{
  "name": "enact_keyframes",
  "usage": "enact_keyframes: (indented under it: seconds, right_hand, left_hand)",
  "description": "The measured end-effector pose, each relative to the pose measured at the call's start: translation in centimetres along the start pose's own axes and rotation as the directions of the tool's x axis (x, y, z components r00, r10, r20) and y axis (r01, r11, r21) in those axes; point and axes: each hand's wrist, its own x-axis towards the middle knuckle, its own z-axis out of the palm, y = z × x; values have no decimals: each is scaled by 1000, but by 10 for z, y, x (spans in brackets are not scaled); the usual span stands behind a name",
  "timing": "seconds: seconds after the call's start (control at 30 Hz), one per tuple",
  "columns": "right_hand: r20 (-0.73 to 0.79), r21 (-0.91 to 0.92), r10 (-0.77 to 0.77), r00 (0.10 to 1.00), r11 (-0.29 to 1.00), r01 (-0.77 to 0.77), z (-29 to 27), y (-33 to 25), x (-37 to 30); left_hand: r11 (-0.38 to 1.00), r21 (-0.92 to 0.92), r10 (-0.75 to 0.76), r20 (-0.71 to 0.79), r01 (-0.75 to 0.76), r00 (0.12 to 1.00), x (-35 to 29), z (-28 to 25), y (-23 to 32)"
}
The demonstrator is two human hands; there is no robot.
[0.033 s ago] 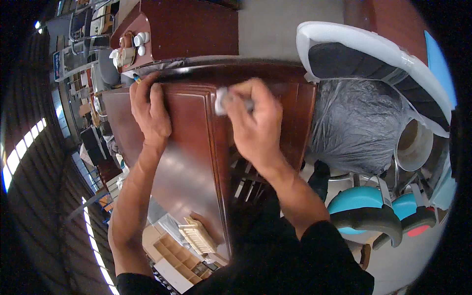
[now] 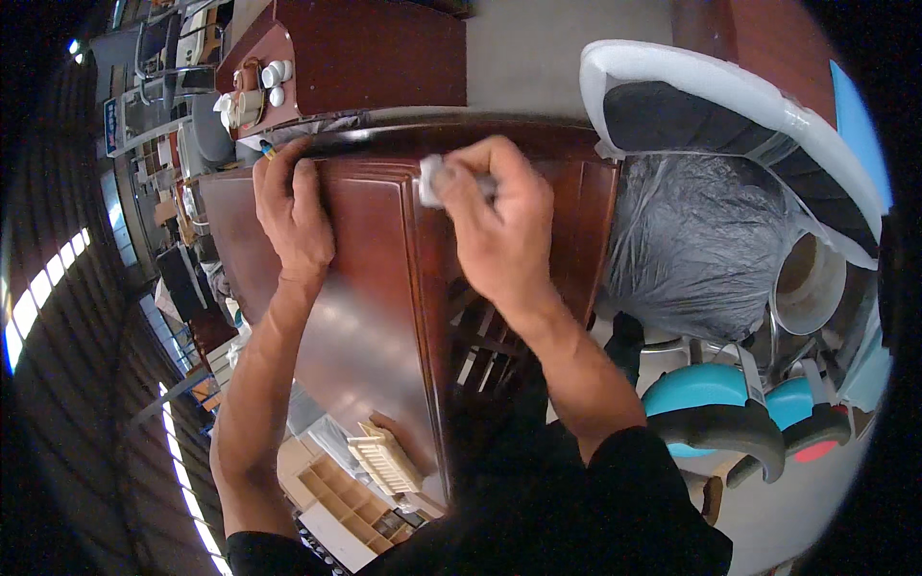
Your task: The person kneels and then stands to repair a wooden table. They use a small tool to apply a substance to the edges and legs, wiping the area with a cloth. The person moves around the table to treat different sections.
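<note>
A large dark red wooden furniture piece [image 2: 370,226] with a glossy top and a moulded edge is in front of me. My right hand [image 2: 504,216] is closed on a small whitish-grey pad [image 2: 429,182], which lies against the moulding near its far corner. Whether the pad is folded cloth or something stiffer I cannot make out. At the far edge of the top, left of the pad, my left hand [image 2: 293,216] rests with curled fingers. A thin pen-like stick [image 2: 268,150] with a blue and yellow end pokes out beyond those fingers; the rest of it is hidden.
Right of the wood, a chair with a white-wrapped back [image 2: 691,82] has grey plastic over its seat [image 2: 691,250]. Turquoise stools [image 2: 696,398] stand nearer. Far left, a tea set [image 2: 252,101] sits on another red surface. A wooden rack [image 2: 384,461] shows at lower left.
My right hand and the pad have shifted slightly away from me along the moulding. The left hand stays in place.
</note>
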Motion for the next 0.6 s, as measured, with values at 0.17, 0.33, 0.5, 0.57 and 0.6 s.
enact_keyframes:
  seconds: [0.17,0.33,0.5,0.57,0.6]
  right_hand:
    - [131,82,160,978,982,-172,-2,-6,26]
    - [153,-85,148,977,987,-137,-13,-5,-35]
    - [-25,-7,9,1000,1000,-9,2,-1,-20]
    - [122,-83,110,986,991,-101,-7,-10,12]
    - [211,-79,114,971,992,-100,-13,-6,23]
  left_hand:
    - [1000,7,15,-15,-14,1000,1,3,2]
    - [999,27,27,-18,-27,999,0,1,-6]
    - [1000,14,25,-10,-25,1000,0,1,4]
    - [999,20,42,-35,-42,998,0,2,-2]
    - [998,19,53,-42,-52,998,-1,3,-2]
